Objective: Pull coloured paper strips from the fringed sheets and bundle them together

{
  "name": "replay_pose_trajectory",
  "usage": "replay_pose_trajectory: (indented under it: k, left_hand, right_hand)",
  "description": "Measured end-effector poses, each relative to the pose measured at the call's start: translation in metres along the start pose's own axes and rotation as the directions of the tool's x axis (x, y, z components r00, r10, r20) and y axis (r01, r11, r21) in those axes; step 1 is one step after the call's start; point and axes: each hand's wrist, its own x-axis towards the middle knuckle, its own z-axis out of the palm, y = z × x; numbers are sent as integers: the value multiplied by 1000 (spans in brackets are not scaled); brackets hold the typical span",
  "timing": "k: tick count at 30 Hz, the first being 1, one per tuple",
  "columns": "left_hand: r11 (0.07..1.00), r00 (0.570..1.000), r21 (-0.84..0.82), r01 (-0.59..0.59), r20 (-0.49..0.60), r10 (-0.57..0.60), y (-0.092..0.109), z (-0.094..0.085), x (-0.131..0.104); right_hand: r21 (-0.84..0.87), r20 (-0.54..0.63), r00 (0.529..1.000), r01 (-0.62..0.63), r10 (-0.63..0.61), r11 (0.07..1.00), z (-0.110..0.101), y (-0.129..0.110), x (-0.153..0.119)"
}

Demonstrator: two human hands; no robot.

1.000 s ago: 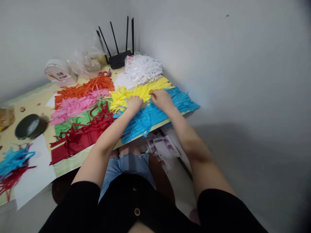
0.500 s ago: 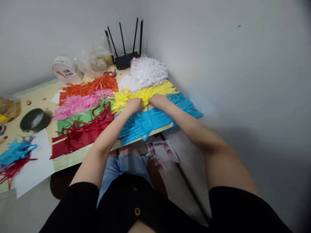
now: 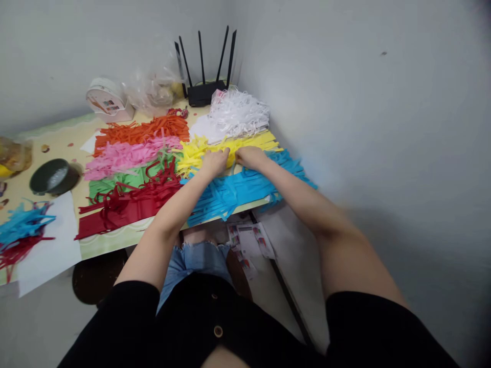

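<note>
At 12 o'clock on the tabletop (image 3: 90, 246), 2 hands, left (image 3: 215, 162) and right (image 3: 251, 158), touched yellow fringe (image 3: 245, 144), fingers curled, grip unclear; blue fringe (image 3: 233, 190) lay nearer the wearer.

And across the tabletop (image 3: 57, 135), router (image 3: 207, 93) at the back, plastic bag (image 3: 148, 94) to its left, box (image 3: 107, 102) beyond; fringed strips (image 3: 138, 204) in front, bowl (image 3: 56, 179) left of them, paper sheet (image 3: 57, 255) before it.

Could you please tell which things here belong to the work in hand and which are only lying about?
In the work:
- left hand, right hand
- yellow strips
- probably other coloured strips, white shreds

Seemingly only lying about:
- black router
- dark bowl
- plastic bag
- small box
</note>
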Motion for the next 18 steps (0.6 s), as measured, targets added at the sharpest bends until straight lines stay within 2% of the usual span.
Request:
replay_pose_trajectory:
  k: [5, 9, 13, 18]
  left_hand:
    - [999, 994, 11, 42, -100, -41, 7, 7, -3]
    - [996, 985, -22, 85, -151, -88, -1, 7, 0]
    - [991, 971, -67, 116, -200, -128, -6, 3, 0]
    - [963, 928, -206, 172, -295, -229, -7, -4, -3]
  right_hand:
    - [35, -132, 989, 67, -62, 997, -1, -21, -36]
    - [70, -150, 987, 65, -54, 995, 19, -55, -52]
    - [97, -141, 990, 39, -25, 995, 35, -75, -27]
    - [118, -74, 994, 85, -77, 989, 35, -73, 14]
